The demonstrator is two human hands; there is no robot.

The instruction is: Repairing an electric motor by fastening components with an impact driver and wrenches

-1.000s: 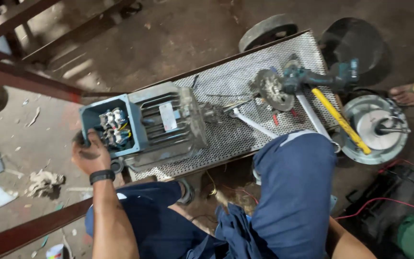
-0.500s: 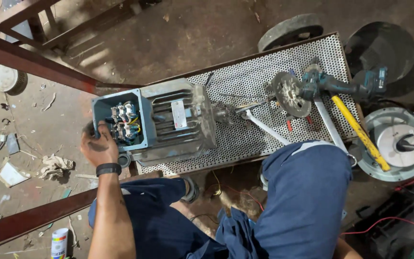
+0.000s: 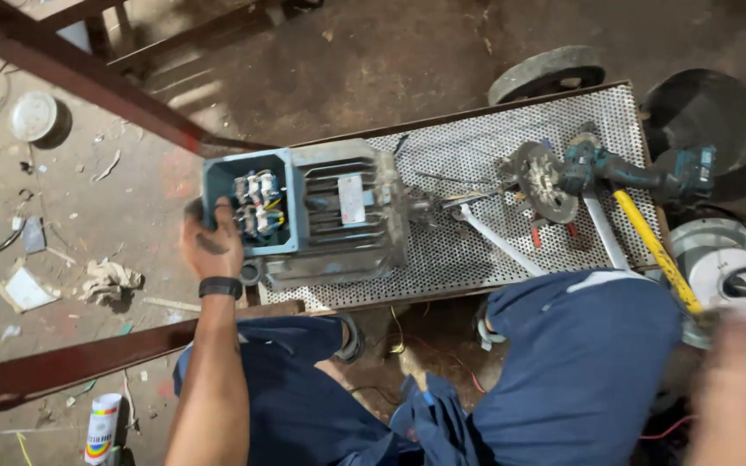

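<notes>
Across the upper right of the frame, a perforated metal cart [image 3: 511, 250] on wheels. At centre left on its end, a grey electric motor [image 3: 338, 216] with open blue terminal box [image 3: 248, 207]. Right of centre, an angle grinder [image 3: 597, 173] beside a yellow-handled tool [image 3: 654, 246]. Left hand [image 3: 211, 243] gripping the terminal box's corner. Right hand [image 3: 740, 380], lower right, blurred; grip impossible to tell.

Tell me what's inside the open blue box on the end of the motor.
Inside the blue terminal box on the motor sits a block of metal terminals with coloured wires. The left hand grips the box's near edge, covering that lower corner. Deeper wiring cannot be seen.
</notes>
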